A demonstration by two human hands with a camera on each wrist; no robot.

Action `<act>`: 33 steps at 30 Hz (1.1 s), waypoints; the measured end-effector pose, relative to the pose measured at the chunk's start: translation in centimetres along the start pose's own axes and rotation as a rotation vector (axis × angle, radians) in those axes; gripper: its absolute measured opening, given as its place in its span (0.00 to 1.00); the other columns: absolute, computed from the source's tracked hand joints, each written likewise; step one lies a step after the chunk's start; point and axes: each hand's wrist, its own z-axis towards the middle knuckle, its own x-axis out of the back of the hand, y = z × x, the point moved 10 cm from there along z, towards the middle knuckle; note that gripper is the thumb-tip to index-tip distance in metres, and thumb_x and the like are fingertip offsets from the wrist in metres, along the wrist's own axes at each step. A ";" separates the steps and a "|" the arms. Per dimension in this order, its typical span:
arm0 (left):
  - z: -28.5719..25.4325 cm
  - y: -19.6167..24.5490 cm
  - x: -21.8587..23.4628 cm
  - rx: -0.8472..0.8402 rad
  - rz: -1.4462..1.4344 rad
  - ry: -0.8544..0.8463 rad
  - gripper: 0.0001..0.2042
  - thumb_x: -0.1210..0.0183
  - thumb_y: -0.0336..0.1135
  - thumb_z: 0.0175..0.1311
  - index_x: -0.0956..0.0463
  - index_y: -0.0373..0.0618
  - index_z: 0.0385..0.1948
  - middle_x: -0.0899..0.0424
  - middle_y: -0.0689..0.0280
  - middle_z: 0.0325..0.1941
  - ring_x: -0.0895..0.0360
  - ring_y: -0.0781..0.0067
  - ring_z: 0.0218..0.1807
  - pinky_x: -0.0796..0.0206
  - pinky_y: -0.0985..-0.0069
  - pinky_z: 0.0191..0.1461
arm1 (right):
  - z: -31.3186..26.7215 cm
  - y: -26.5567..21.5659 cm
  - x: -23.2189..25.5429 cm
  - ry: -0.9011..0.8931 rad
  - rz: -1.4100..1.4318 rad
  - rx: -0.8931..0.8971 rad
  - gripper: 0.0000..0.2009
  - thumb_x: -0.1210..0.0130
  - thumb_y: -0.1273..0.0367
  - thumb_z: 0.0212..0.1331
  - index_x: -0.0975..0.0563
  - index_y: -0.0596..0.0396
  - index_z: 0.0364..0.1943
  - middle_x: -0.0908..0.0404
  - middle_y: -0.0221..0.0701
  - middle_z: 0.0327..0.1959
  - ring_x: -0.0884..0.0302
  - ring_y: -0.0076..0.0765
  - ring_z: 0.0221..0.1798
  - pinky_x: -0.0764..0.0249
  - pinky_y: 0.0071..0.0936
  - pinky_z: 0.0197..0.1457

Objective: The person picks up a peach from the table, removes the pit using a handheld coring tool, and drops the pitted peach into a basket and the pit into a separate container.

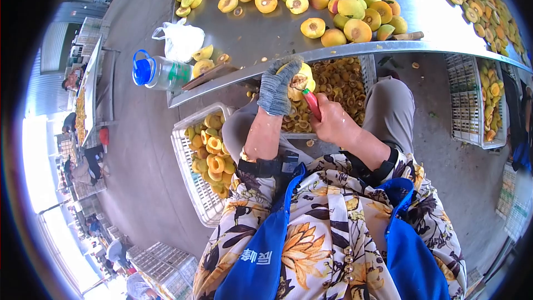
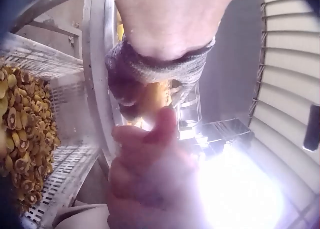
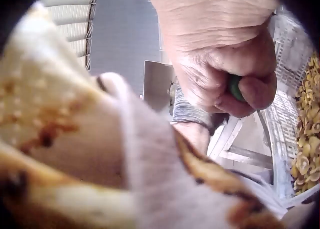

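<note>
In the head view my left hand (image 1: 273, 90), in a grey knit glove, grips a yellow peach (image 1: 300, 81) with its cut, brownish inside facing the right hand. My bare right hand (image 1: 336, 123) holds a small tool with a red handle (image 1: 312, 105) and a green collar, pointed at the cut face. The tool's working end is hidden at the fruit. In the right wrist view, curled fingers wrap the handle, and its green part (image 3: 234, 87) shows between them. Both hands meet close together in the left wrist view, where the bare fist (image 2: 150, 174) partly covers the peach.
A metal table (image 1: 266, 33) bears many halved peaches (image 1: 358, 14), a white plastic bag (image 1: 180, 41) and a blue-capped bottle (image 1: 161, 72). Beneath the hands stands a crate of pits and scraps (image 1: 338, 86). Crates of peach halves stand left (image 1: 208, 211) and right (image 1: 461, 100).
</note>
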 end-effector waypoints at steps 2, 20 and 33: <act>0.2 0.1 0.0 -0.041 0.049 -0.033 0.07 0.42 0.27 0.52 0.24 0.39 0.34 0.22 0.66 0.31 0.25 0.77 0.30 0.30 0.81 0.34 | 0.1 -0.4 0.0 0.025 0.011 0.056 0.13 0.51 0.74 0.47 0.36 0.61 0.38 0.28 0.46 0.19 0.27 0.53 0.23 0.33 0.37 0.24; -0.6 1.0 3.0 -0.306 0.180 0.126 0.09 0.44 0.31 0.55 0.25 0.39 0.35 0.23 0.67 0.33 0.27 0.78 0.33 0.33 0.81 0.38 | -2.2 -1.0 -6.7 -0.593 1.043 -0.609 0.07 0.56 0.74 0.49 0.35 0.52 0.35 0.40 0.23 0.15 0.45 0.17 0.10 0.51 0.17 0.09; -0.5 2.4 3.2 -0.219 -0.055 0.163 0.10 0.47 0.33 0.56 0.26 0.39 0.37 0.22 0.62 0.35 0.25 0.70 0.35 0.31 0.75 0.41 | 1.3 -0.6 -2.7 -0.116 0.271 -0.018 0.16 0.45 0.64 0.51 0.35 0.59 0.36 0.30 0.37 0.18 0.30 0.31 0.14 0.36 0.29 0.13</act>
